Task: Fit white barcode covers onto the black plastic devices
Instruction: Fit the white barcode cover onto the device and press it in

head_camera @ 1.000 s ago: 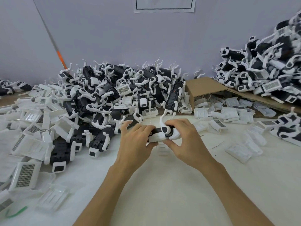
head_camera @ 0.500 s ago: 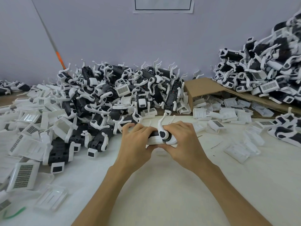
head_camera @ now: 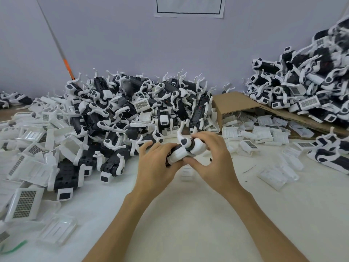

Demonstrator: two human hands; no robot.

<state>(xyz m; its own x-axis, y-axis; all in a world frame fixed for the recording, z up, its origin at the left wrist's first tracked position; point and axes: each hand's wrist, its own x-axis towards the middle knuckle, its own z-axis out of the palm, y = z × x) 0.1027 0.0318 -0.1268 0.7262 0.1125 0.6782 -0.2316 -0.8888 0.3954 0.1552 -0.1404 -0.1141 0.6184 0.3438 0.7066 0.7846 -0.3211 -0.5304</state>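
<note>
Both hands hold one black plastic device (head_camera: 186, 148) with white trim and a curved white hook above the middle of the table. My left hand (head_camera: 156, 165) wraps its left end, thumb under it. My right hand (head_camera: 213, 159) curls over the right end, with thumb and fingers round the white part. Whether a barcode cover sits on the device is hidden by the fingers. A big heap of black devices (head_camera: 132, 110) lies behind the hands. Loose white barcode covers (head_camera: 24, 203) are spread along the left.
A second heap of devices (head_camera: 306, 91) rises at the right on a flattened cardboard box (head_camera: 232, 104), with more white covers (head_camera: 262, 133) in front of it. Clear plastic trays (head_camera: 273, 176) lie right of the hands, another tray (head_camera: 56, 229) at near left. The wall is close behind.
The device has turned in my hands, its white end tipping up to the right. My right hand's fingers have shifted over it. The hands stay in the same spot.
</note>
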